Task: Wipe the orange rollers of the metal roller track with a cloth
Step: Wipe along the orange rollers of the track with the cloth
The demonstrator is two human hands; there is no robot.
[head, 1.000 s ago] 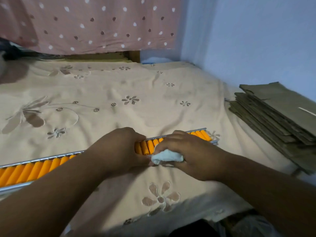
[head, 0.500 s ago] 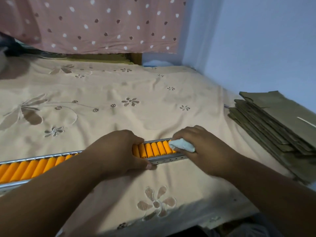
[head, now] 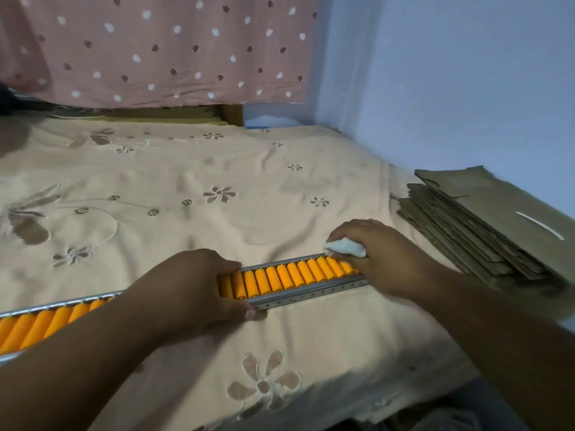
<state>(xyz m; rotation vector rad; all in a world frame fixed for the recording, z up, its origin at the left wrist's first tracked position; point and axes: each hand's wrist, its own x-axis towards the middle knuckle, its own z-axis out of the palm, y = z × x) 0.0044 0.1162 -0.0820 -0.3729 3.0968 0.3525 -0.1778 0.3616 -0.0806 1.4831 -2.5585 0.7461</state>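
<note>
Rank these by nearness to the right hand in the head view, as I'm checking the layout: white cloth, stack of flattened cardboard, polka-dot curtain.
From the right hand:
1. White cloth: bunched in its fingers, on the track's right end.
2. Stack of flattened cardboard: on the bed just to its right.
3. Polka-dot curtain: hanging at the back, beyond the bed.
</note>
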